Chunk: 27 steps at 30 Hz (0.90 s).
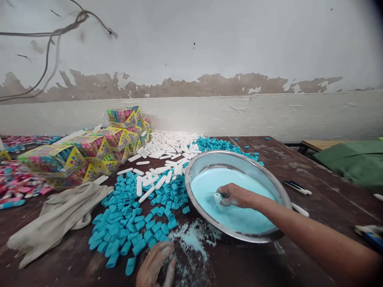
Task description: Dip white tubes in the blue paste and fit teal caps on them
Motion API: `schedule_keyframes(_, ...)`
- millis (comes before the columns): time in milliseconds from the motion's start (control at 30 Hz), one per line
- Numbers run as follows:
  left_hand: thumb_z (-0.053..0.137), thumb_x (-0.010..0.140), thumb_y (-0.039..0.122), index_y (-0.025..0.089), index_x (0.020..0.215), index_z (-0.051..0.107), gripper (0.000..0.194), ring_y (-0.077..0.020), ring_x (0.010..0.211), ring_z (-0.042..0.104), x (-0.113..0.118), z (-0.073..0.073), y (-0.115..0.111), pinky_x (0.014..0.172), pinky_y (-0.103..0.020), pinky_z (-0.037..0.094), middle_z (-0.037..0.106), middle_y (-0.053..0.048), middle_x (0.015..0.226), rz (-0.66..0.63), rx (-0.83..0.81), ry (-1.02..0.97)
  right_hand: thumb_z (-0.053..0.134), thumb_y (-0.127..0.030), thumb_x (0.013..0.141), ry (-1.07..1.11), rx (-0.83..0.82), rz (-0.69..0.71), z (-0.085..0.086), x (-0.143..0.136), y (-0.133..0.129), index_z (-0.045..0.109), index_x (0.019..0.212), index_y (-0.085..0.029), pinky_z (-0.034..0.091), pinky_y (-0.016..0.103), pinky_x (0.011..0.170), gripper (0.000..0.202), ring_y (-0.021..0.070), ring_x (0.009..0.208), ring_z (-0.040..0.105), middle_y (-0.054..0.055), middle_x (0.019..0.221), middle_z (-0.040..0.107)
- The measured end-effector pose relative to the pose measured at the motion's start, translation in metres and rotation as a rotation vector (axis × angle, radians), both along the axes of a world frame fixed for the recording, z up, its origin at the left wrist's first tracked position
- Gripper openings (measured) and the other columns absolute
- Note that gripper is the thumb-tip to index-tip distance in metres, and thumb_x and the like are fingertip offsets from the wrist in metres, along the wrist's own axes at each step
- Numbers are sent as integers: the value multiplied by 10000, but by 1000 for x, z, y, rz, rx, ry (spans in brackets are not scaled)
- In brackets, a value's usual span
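My right hand [235, 195] is inside a metal bowl [239, 157], closed around a small tube with a white round end [218, 197]. Pale blue powder [227, 179] fills much of the bowl, and my fingertips are at its surface. At the bottom edge my left hand [157, 263] rests on the dark table, powder-dusted, thumb and fingers apart, with nothing seen in it. Just beyond it spreads a heap of blue plastic caps [125, 223]. White plastic tubes [146, 194] lie over the caps and farther back.
A cloth [62, 215] lies to the left, before clear packs of coloured pieces [89, 147]. Pink pieces [20, 179] are piled at far left. Spilled powder [194, 239] marks the table beside the bowl. A black-and-white item [297, 187] and green sheet [353, 159] are at right.
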<state>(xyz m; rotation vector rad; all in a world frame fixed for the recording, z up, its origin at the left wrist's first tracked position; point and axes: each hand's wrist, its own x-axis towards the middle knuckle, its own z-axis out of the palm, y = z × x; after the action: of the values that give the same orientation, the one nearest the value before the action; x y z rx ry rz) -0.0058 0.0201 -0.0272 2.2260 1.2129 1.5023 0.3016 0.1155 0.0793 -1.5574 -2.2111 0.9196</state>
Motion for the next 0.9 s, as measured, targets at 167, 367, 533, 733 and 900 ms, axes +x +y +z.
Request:
schedule_keyframes(167, 460, 822, 199, 196, 1028, 562, 231, -215, 975, 554, 55, 68, 35, 844, -323, 460, 615, -89, 1011, -181, -16, 213, 516, -216, 653, 164, -33, -103, 4, 15, -23, 561, 676, -144, 391, 217, 539, 88, 111, 539, 490, -21, 569, 528)
schedule_keyframes(367, 529, 763, 341, 175, 1005, 576, 297, -249, 938, 555, 152, 108, 73, 797, -334, 431, 628, -86, 984, -252, -357, 651, 521, -224, 648, 302, -37, -142, 2, 20, -41, 561, 694, -148, 446, 227, 552, 97, 125, 543, 538, -4, 573, 561)
schedule_keyframes(533, 523, 754, 362, 196, 893, 604, 232, -212, 784, 604, 180, 105, 94, 659, -273, 430, 662, -56, 864, -272, -448, 783, 454, -96, 625, 248, 225, -281, -13, 37, -48, 553, 984, -145, 463, 302, 699, 376, 167, 737, 587, 65, 856, 631)
schedule_keyframes(733, 509, 741, 207, 164, 850, 619, 161, -260, 848, 599, 180, 109, 93, 821, -404, 374, 666, -92, 818, -209, -395, 866, 416, -49, 663, -125, 340, -167, -15, 33, -60, 538, 1114, -173, 427, 324, 781, 483, 189, 849, 585, 67, 923, 651)
schedule_keyframes(900, 481, 728, 140, 172, 847, 623, 188, -250, 870, 596, 188, 109, 86, 863, -416, 348, 670, -84, 806, -254, -359, 903, 415, -204, 810, -249, 350, -246, 0, 16, -62, 589, 884, -172, 385, 250, 627, 192, 176, 720, 592, 54, 776, 658)
